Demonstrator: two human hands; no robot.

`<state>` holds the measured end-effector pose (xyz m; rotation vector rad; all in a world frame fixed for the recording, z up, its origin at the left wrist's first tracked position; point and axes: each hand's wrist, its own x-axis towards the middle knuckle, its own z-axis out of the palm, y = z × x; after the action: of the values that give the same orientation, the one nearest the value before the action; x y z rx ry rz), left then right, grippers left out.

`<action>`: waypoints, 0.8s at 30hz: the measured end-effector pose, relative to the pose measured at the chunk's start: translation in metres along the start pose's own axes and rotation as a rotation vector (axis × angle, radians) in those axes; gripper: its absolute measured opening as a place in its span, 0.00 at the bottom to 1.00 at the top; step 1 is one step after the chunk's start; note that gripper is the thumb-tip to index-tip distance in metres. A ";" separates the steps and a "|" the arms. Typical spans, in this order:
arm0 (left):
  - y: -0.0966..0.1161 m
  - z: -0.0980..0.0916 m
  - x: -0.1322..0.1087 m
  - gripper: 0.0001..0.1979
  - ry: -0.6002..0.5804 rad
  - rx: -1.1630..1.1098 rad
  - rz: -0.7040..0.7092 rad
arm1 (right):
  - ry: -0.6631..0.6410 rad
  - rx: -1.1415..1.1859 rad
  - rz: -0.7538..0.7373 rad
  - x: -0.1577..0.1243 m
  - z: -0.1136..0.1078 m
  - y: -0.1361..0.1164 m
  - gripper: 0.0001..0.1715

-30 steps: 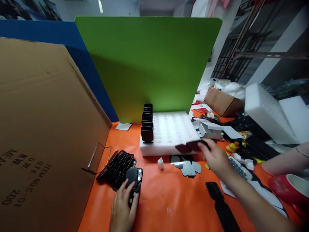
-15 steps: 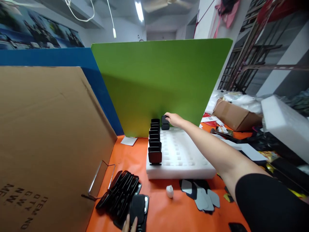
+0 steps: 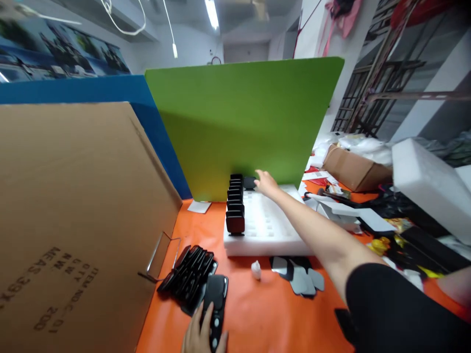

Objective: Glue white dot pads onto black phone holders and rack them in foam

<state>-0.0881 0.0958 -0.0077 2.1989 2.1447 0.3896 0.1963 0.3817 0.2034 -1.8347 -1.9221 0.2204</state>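
Note:
My right hand (image 3: 265, 184) reaches over the far end of a white foam tray (image 3: 274, 225), its fingers spread just right of a black part (image 3: 249, 182) standing in a far slot; it holds nothing. A column of several upright black parts (image 3: 235, 206) fills the tray's left side. My left hand (image 3: 201, 334) is at the bottom edge, its fingers resting on a black device (image 3: 216, 304) that lies on the orange table. A pile of similar black devices (image 3: 189, 274) lies just left of it.
A big brown cardboard sheet (image 3: 73, 215) leans at the left, with a green board (image 3: 243, 117) behind the tray. A small white bottle (image 3: 255, 269) and grey flat pieces (image 3: 303, 279) lie before the tray. Foam blocks (image 3: 427, 181), a box (image 3: 353, 169) and clutter fill the right.
My right hand carried a black part from the near right to the tray's far end, set it in a slot and has let go. The view tilted up.

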 end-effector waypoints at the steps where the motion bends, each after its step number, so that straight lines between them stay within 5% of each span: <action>1: 0.001 -0.005 -0.002 0.26 0.004 -0.036 0.011 | 0.030 0.013 -0.004 -0.024 -0.006 0.003 0.19; 3: 0.003 -0.013 -0.005 0.26 -0.006 -0.076 0.011 | 0.046 0.059 -0.059 -0.090 -0.015 0.016 0.19; 6: 0.004 -0.019 -0.005 0.25 -0.057 -0.099 0.031 | -0.241 0.028 -0.055 -0.223 -0.023 0.049 0.20; 9: 0.005 -0.022 -0.002 0.25 -0.099 -0.089 0.034 | -0.378 -0.184 0.346 -0.352 -0.019 0.091 0.21; 12: 0.007 -0.030 0.005 0.29 -0.168 -0.097 0.037 | -0.437 -0.278 0.666 -0.427 0.000 0.128 0.30; 15: 0.010 -0.038 0.014 0.35 -0.243 -0.128 0.023 | -0.459 -0.217 0.701 -0.445 0.020 0.140 0.28; 19: 0.013 -0.040 0.017 0.40 -0.302 -0.156 -0.062 | -0.399 -0.001 0.634 -0.439 0.030 0.120 0.21; 24: 0.021 -0.031 0.000 0.39 -0.289 -0.210 -0.047 | -0.020 0.263 0.570 -0.381 -0.006 0.097 0.22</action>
<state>-0.0736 0.0910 0.0264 1.9519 1.9064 0.2610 0.2842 0.0180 0.0825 -2.1473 -1.2617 0.6424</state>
